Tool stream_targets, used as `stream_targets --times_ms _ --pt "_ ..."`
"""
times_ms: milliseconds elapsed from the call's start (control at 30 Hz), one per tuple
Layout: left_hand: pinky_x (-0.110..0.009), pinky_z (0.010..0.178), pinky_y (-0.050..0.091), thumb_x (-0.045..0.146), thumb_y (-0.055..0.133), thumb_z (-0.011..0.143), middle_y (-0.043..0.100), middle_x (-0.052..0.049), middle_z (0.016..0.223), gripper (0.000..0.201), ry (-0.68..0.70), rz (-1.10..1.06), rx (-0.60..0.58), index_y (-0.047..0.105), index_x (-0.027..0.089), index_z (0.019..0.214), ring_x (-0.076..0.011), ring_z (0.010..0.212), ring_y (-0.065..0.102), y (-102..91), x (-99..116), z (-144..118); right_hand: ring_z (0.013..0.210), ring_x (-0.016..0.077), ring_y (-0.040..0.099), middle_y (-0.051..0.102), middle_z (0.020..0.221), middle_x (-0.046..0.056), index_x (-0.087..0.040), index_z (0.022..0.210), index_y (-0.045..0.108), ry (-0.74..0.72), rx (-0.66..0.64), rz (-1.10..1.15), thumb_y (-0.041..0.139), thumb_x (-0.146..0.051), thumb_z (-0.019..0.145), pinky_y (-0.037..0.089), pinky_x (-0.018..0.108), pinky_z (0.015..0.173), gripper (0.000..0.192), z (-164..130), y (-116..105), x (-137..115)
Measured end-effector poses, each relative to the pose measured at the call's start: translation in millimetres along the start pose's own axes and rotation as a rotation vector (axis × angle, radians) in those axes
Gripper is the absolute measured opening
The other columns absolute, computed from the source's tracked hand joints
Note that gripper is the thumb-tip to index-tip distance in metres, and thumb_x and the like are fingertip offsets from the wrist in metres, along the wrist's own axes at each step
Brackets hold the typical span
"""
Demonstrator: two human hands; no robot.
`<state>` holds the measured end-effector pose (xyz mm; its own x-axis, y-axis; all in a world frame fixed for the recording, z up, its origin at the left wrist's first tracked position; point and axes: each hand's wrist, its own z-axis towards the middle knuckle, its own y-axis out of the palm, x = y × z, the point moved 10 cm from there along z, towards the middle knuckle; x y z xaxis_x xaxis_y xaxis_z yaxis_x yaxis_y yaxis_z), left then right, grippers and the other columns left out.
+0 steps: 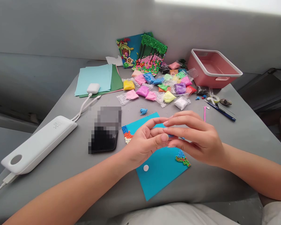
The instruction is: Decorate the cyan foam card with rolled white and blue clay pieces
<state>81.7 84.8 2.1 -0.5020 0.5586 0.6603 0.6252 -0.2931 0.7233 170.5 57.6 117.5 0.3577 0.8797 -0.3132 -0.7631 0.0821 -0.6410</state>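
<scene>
My left hand (152, 140) and my right hand (196, 137) meet above a blue sheet of card (164, 175). Between their fingertips sits a small lump of blue clay (170, 136), mostly hidden by the fingers. The left thumb presses against it, and the right fingers curl over from the other side. On the card, beads of clay in blue, orange and white (128, 135) cover the left corner, and blue, red and green ones (182, 158) the right corner. A white disc (146, 168) lies near the front. Just behind the card is a small blue clay figure (143, 111).
Several bags of coloured clay (142, 90) spread across the back, before two decorated pictures (150, 53). A pink basket (214, 78) stands back right, near a blue pen-like tool (221, 112) and pink tool (204, 113). Leftward lie paper sheets (93, 78), a phone (104, 142) and white power bank (39, 143).
</scene>
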Motion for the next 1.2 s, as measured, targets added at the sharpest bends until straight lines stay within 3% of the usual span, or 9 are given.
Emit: stream_targets --times_ms 267,467,567,700,800,967,1100,1200 --pt "-0.034 0.091 0.056 0.027 0.093 0.072 0.079 -0.002 0.092 0.049 -0.029 0.011 0.02 0.069 0.023 0.114 -0.0164 0.085 0.075 -0.1 -2.5 -1.3 0.095 0.0204 0.069 0.077 0.096 0.008 -0.02 0.104 0.071 0.043 -0.008 0.093 0.073 -0.013 0.091 0.064 0.04 0.087 0.015 1.9 1.3 4.5" --pt "-0.03 0.082 0.057 0.023 0.092 0.073 0.08 0.0 0.089 0.047 0.016 0.026 0.022 0.068 0.024 0.114 -0.0149 0.082 0.075 -1.4 1.2 -0.8 0.109 0.0255 0.068 0.077 0.109 0.013 -0.016 0.113 0.072 -0.022 -0.046 -0.053 0.069 -0.017 0.094 0.063 0.044 0.094 0.019 1.0 2.8 -2.7" --pt "-0.03 0.084 0.056 0.024 0.094 0.071 0.08 0.0 0.09 0.053 0.019 0.05 0.058 0.066 0.023 0.116 -0.0143 0.081 0.074 -5.1 1.9 -0.5 0.109 0.0252 0.069 0.078 0.108 0.01 -0.019 0.111 0.073 -0.041 -0.056 -0.101 0.065 -0.016 0.096 0.064 0.043 0.093 0.017 1.2 2.6 -4.9" --pt "-0.036 0.09 0.054 0.028 0.094 0.07 0.081 -0.002 0.092 0.057 0.009 0.067 0.061 0.065 0.023 0.119 -0.0196 0.088 0.076 -5.8 -0.1 0.0 0.096 0.0215 0.071 0.079 0.096 0.008 -0.02 0.102 0.072 -0.036 -0.025 -0.064 0.07 -0.016 0.093 0.065 0.04 0.089 0.009 3.0 -0.7 -4.5" --pt "-0.039 0.093 0.054 0.029 0.094 0.071 0.081 -0.004 0.093 0.056 0.017 0.095 0.075 0.065 0.023 0.118 -0.0238 0.095 0.076 -6.3 -0.3 -0.5 0.096 0.0213 0.071 0.078 0.097 0.008 -0.02 0.107 0.071 -0.024 -0.038 -0.062 0.071 -0.017 0.093 0.064 0.04 0.09 0.014 3.1 -0.2 -2.8" --pt "-0.035 0.087 0.054 0.025 0.094 0.071 0.08 0.0 0.088 0.054 0.038 0.083 0.095 0.064 0.023 0.116 -0.0178 0.081 0.075 -6.5 2.1 -1.3 0.105 0.0247 0.07 0.078 0.104 0.011 -0.018 0.111 0.072 -0.032 -0.085 -0.091 0.069 -0.018 0.095 0.064 0.042 0.091 0.017 2.1 2.2 -2.7" --pt "-0.034 0.088 0.054 0.027 0.094 0.07 0.081 0.0 0.088 0.057 0.015 0.093 0.092 0.064 0.024 0.117 -0.0185 0.087 0.075 -5.8 0.6 -1.3 0.098 0.0231 0.071 0.078 0.095 0.01 -0.016 0.101 0.071 -0.056 -0.061 -0.065 0.072 -0.013 0.092 0.064 0.04 0.088 0.009 3.3 0.5 -4.8" --pt "-0.033 0.086 0.053 0.027 0.094 0.07 0.08 0.0 0.086 0.055 0.008 0.101 0.09 0.064 0.023 0.117 -0.0173 0.083 0.074 -5.7 -0.4 -1.5 0.093 0.0213 0.071 0.077 0.094 0.009 -0.017 0.104 0.071 -0.045 -0.064 -0.054 0.073 -0.015 0.091 0.064 0.039 0.087 0.013 3.7 1.6 -3.7"
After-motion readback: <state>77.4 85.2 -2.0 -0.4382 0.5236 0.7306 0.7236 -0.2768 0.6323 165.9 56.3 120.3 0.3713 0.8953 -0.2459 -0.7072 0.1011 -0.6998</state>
